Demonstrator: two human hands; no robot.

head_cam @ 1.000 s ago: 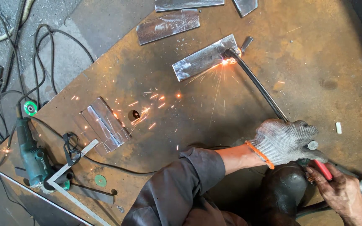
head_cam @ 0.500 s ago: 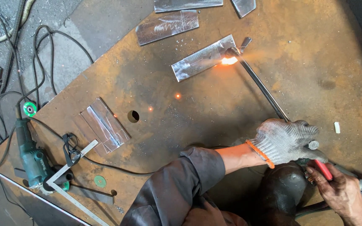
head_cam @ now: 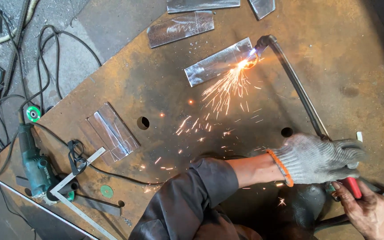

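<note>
Beside torch, green grinder, steel plates

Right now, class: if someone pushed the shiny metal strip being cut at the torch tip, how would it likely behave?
The metal strip lies flat on the rusty plate, so it would probably slide, not roll or tip. It looks rigid and likely heavy for its size. With sparks flying at its end, it is probably hot.

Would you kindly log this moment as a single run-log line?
left hand: gloved, gripping cutting torch | right hand: bare, on red handle | torch tip at steel plate edge | sparks flying
</note>
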